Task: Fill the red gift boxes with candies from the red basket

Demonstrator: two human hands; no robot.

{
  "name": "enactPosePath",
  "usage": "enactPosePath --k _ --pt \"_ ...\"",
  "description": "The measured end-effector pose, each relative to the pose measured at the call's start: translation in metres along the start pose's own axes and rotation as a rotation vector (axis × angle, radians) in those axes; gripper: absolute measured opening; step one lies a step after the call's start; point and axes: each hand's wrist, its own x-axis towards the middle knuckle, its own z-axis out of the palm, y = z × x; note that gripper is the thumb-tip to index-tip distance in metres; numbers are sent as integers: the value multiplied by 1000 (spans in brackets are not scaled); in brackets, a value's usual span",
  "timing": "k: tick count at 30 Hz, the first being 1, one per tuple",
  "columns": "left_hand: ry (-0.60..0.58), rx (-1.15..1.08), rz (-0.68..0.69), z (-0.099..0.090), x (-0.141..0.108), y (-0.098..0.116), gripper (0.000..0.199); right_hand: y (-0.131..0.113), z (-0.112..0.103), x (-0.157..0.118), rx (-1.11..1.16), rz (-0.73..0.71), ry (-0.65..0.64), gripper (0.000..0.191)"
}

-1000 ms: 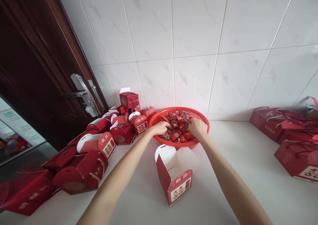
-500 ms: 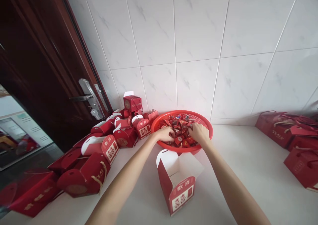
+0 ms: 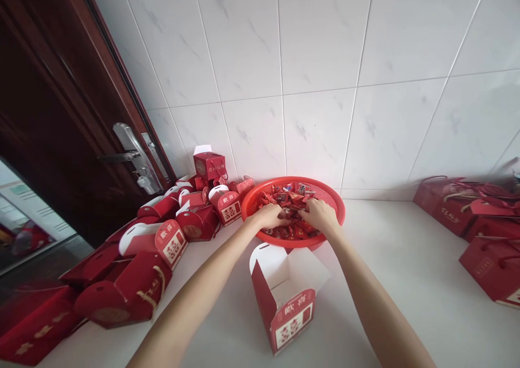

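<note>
A red plastic basket [image 3: 336, 216] holds many red-wrapped candies [image 3: 298, 231]. Both hands reach into it from the front. My left hand [image 3: 273, 216] is at the left part of the candy pile, its fingers curled down among the wrappers, and what they grip is hidden. On the right side of the pile, my right hand [image 3: 319, 214] has its fingers bent into the candies; their tips are partly hidden. Between my forearms an open red and white box [image 3: 284, 297] stands in front of the basket, its flaps up and its white inside showing.
Several red boxes [image 3: 195, 221] crowd the left side of the white surface [image 3: 365, 249], beside a dark door with a metal handle [image 3: 136, 156]. More red boxes [image 3: 491, 265] stand at the right. A tiled wall [image 3: 317, 135] rises behind.
The view has shifted slightly, so the basket and boxes appear a little further left. My hands remain in the candies and are slightly closer together.
</note>
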Motion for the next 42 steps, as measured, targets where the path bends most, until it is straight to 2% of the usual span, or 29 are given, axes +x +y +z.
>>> enactPosePath --k 2,5,10,13,18,24,28,33,42 --pt "30 -38 -3 1 0 -1 31 0 0 1 1 2 -5 27" --pt "139 -91 -10 0 0 -1 23 0 0 1 4 9 -4 27" --pt "386 -160 -33 -2 -1 -3 26 0 -1 -1 18 18 -2 26" --pt "470 -226 -30 -3 -1 -5 27 0 -1 -2 19 19 -18 23" --pt "492 -353 28 -3 -3 -4 26 2 2 1 105 -15 34 19" --pt "472 -435 113 -3 -5 -2 27 12 8 11 511 -229 87 26" --pt "497 -444 127 -5 -5 0 27 16 9 14 717 -206 33 28" --pt "594 -451 93 -7 -5 1 21 17 6 11 717 -154 72 42" --pt "715 -550 -84 -7 -3 -4 15 16 5 11 540 -61 84 19"
